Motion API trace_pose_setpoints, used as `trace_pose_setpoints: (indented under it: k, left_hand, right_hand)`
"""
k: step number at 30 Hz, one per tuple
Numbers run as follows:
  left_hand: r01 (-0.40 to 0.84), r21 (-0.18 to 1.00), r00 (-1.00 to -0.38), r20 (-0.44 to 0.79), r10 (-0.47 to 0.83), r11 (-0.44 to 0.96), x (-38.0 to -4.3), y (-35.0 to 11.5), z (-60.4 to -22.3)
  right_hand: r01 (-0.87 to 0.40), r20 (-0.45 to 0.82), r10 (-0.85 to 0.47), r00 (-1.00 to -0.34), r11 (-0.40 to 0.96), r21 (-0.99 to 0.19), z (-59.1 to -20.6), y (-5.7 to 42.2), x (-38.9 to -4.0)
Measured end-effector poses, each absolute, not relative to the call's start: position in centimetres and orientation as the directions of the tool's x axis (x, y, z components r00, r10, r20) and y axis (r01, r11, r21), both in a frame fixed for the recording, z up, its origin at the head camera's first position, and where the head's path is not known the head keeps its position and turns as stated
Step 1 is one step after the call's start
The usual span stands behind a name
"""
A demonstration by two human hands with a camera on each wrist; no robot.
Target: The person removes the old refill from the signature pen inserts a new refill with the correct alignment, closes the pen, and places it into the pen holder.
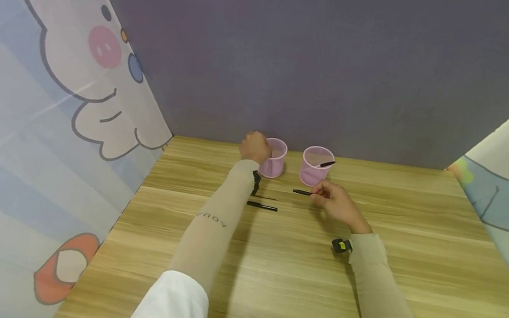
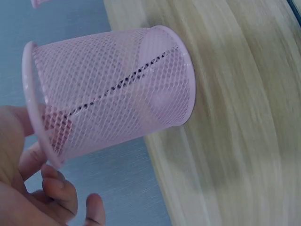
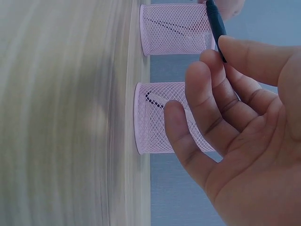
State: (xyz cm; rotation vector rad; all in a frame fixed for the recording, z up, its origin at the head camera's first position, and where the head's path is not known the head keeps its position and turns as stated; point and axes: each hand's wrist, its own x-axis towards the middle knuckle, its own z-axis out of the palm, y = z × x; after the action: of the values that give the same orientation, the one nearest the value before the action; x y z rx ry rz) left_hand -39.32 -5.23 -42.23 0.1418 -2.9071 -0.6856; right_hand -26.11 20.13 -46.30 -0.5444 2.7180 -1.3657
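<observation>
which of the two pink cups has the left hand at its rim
The left pink cup: the left hand is at its rim. The right pink cup has no hand there, and a black-ended pen pokes past its rim.

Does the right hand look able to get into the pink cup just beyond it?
Probably yes: the right hand is close in front of the pink cup, whose open mouth faces up. A pen leaning in it seems to leave room, though the hand holds a dark stick.
</observation>
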Motion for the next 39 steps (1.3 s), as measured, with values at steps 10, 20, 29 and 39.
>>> trace_pose_setpoints:
  k: [10, 20, 29, 39]
  left_hand:
    - [0.080, 0.656, -0.954, 0.269, -0.134, 0.750, -38.4, -7.0, -42.0]
    - [0.186, 0.780, -0.909, 0.368, -0.198, 0.597, -37.0, -8.7, -43.4]
    - [0.150, 0.849, -0.923, 0.304, -0.235, 0.506, -35.0, -10.4, -44.5]
    - [0.163, 0.917, -0.971, 0.214, -0.106, 0.364, -32.9, -12.2, -46.5]
  right_hand:
    - [-0.304, 0.126, -0.336, -0.934, 0.557, -0.773, -46.7, 20.2, -26.2]
    - [-0.294, 0.116, -0.332, -0.936, 0.556, -0.777, -46.6, 20.2, -26.3]
    - [-0.301, 0.120, -0.341, -0.932, 0.549, -0.779, -46.6, 20.2, -26.3]
    - [-0.304, 0.123, -0.344, -0.931, 0.544, -0.782, -46.6, 20.2, -26.3]
